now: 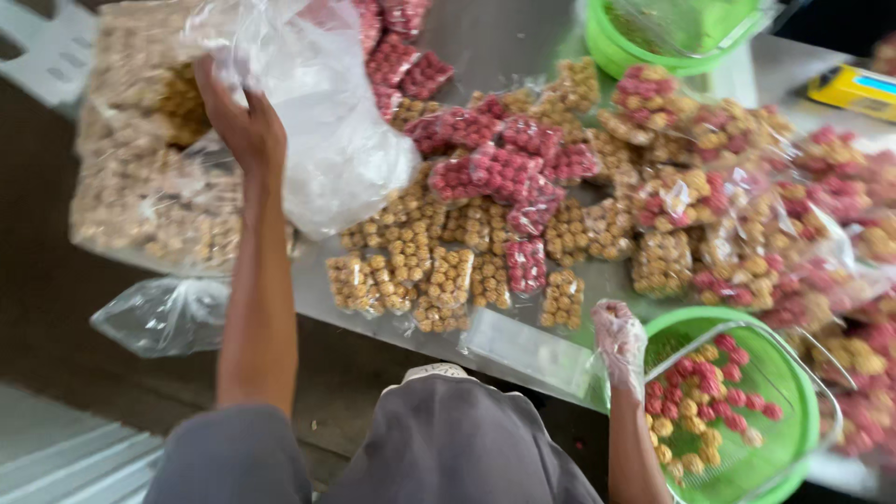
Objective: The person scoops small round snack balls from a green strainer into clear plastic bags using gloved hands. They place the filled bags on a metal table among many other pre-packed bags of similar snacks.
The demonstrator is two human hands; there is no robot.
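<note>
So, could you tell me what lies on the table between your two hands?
Head view: between the left hand and gloved right hand lie small sealed packets of tan balls, with a red packet among them.

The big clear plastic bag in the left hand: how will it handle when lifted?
The clear plastic bag looks thin and crumpled, so it is probably floppy and light. The left hand bunches its edge, so it may sag. Its glossy film could be slippery.

A small food-packing workplace: a metal worktable [523,37] is heaped with sealed clear packets of tan and red snack balls [485,187]. Green plastic basins [793,439] hold loose balls, and big bulk bags [140,187] lie alongside.
</note>
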